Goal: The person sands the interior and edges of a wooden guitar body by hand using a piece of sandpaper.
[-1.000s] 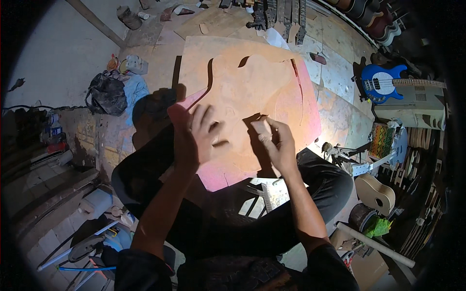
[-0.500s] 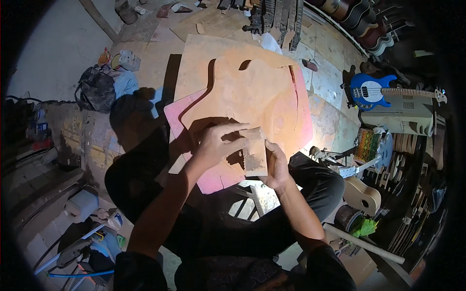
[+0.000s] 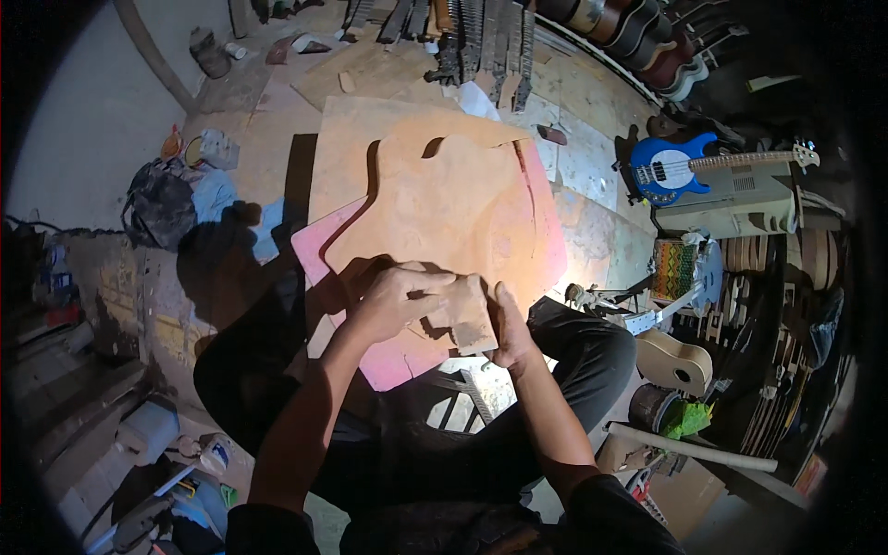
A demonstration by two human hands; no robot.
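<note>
A tan guitar body blank [image 3: 435, 208] with two rounded horns lies flat on a pink-edged board [image 3: 548, 242] above my lap. Over its near end, both hands hold a small worn piece of sandpaper [image 3: 474, 324], tan with a darker patch toward its lower edge. My left hand [image 3: 393, 298] has its fingers closed on the left side of the sheet. On the opposite edge, my right hand [image 3: 511, 335] grips it with the thumb up. The palm side of the right hand is partly hidden.
Several guitar necks [image 3: 481, 46] lie beyond the board. To the right are a blue bass guitar [image 3: 671, 171], an unfinished guitar body with a sound hole [image 3: 675, 363] and a long pale tube [image 3: 694, 447]. A dark bag [image 3: 159, 199] sits at the left.
The sandpaper has tilted and looks bent or folded at its upper part, with the left fingers further over it. The whole view has shifted, so the board appears lower and further left.
</note>
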